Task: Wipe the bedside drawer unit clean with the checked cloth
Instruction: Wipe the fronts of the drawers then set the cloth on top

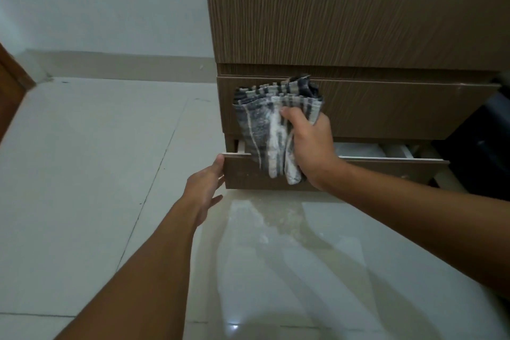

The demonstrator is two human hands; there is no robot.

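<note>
The brown wood-grain drawer unit [358, 22] fills the upper right. Its bottom drawer [386, 171] is pulled partly out and shows pale contents inside. My right hand [311, 146] grips the grey-and-white checked cloth [265, 124], which hangs bunched against the front of the middle drawer [400, 110] and drapes over the bottom drawer's front. My left hand [205, 188] rests at the left end of the bottom drawer's front, thumb on its top corner and fingers spread below; whether it grips the panel is unclear.
Glossy white floor tiles [96, 174] spread across the left and foreground, with a pale wall [110, 0] behind. A dark object [480, 146] stands to the right of the unit. A brown wooden edge [11, 91] shows at the far left.
</note>
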